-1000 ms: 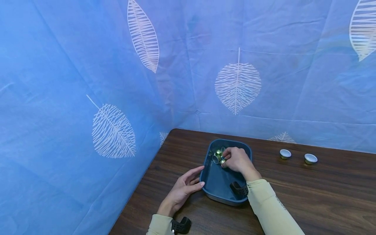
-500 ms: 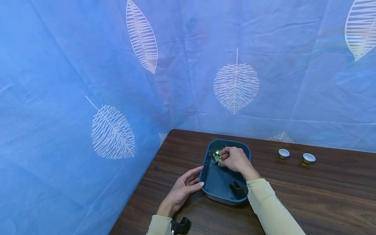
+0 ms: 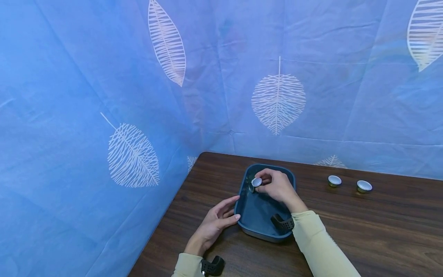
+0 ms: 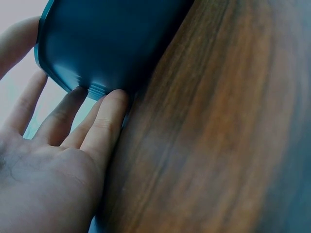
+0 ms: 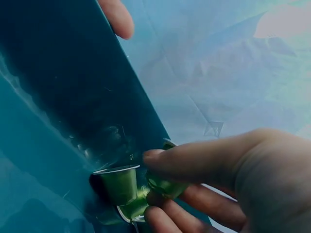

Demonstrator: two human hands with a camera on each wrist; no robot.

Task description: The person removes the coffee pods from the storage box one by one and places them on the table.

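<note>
My right hand point(image 3: 275, 185) is over the dark blue plastic bin point(image 3: 257, 219), pinching a green coffee capsule point(image 3: 257, 182) whose pale lid faces up. Thumb and fingers cover much of that capsule point(image 5: 164, 184) in the right wrist view. Just beyond the fingertips, other green capsules point(image 5: 119, 185) lie inside the bin, partly hidden. My left hand point(image 3: 214, 227) rests against the bin's left side, its fingers fairly straight. In the left wrist view, those fingertips point(image 4: 115, 97) touch the bin's outer wall point(image 4: 112, 43).
Two capsules stand lid up on the wooden table point(image 3: 346, 231), a nearer-left one point(image 3: 334, 181) and another point(image 3: 364, 186) farther right. A blue leaf-patterned cloth point(image 3: 221, 77) hangs behind the table and along its left side.
My right hand has lifted a capsule from the cluster in the bin and turned it so its pale lid shows. My left hand stays at the bin's side.
</note>
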